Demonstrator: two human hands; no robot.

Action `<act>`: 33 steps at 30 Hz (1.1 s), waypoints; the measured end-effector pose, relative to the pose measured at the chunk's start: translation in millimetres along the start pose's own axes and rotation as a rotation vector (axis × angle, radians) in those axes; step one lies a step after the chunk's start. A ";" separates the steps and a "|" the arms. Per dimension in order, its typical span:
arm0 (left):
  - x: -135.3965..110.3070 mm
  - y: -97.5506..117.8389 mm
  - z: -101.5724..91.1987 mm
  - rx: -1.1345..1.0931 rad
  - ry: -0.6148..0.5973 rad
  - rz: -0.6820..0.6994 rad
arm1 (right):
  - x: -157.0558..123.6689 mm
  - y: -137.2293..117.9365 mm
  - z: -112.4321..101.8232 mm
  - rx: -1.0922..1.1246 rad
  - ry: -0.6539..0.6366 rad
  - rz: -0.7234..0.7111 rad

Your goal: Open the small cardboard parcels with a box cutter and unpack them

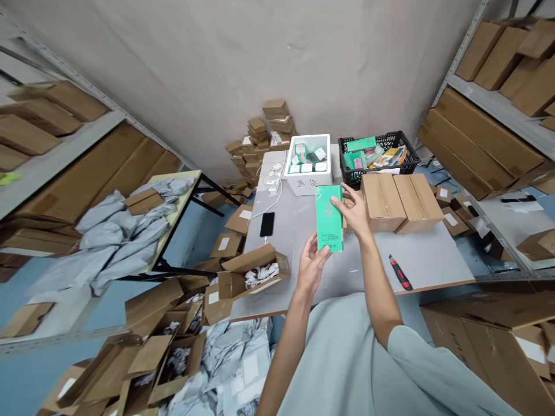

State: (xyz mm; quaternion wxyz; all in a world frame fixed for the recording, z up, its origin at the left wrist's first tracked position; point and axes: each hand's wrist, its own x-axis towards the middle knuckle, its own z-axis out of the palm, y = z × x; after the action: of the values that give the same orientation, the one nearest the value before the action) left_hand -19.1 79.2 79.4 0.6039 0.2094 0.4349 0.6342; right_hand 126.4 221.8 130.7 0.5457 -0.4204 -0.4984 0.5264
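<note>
A flat green box (pixel 328 222) with printed lettering is held up over the table, tilted toward me. My left hand (pixel 311 263) grips its lower left corner, thumb on the front face. At the upper right edge, my right hand (pixel 354 211) is closed on the same box. Behind it stands a white foam box (pixel 309 185) with several green and white boxes inside. To its right, a black plastic crate (pixel 377 169) holds green boxes and colourful printed papers. Two closed cardboard boxes (pixel 399 202) sit beside my right hand.
On the grey table (pixel 277 289) lie a phone (pixel 267 224) with a cable, a red and black utility knife (pixel 400 273) and an open carton (pixel 255 274) with crumpled paper. Opened cartons and grey bags (pixel 229 364) crowd the floor left. Shelves (pixel 498 95) flank both sides.
</note>
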 end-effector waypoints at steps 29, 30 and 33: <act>-1.0 10.5 -5.8 -0.105 -0.073 -0.074 | 10.9 6.2 -17.9 0.032 -0.207 0.065; -1.2 10.9 -6.6 -0.130 -0.095 -0.110 | 9.7 3.5 -18.8 0.065 -0.234 0.081; -2.7 11.2 -5.2 -0.173 -0.134 -0.198 | 6.4 -2.2 -19.3 0.163 -0.309 0.111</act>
State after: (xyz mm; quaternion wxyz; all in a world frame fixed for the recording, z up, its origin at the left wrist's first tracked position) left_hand -29.3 76.4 86.3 0.7072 0.1545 0.3558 0.5911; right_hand 145.4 229.2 130.6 0.4651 -0.3158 -0.5080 0.6526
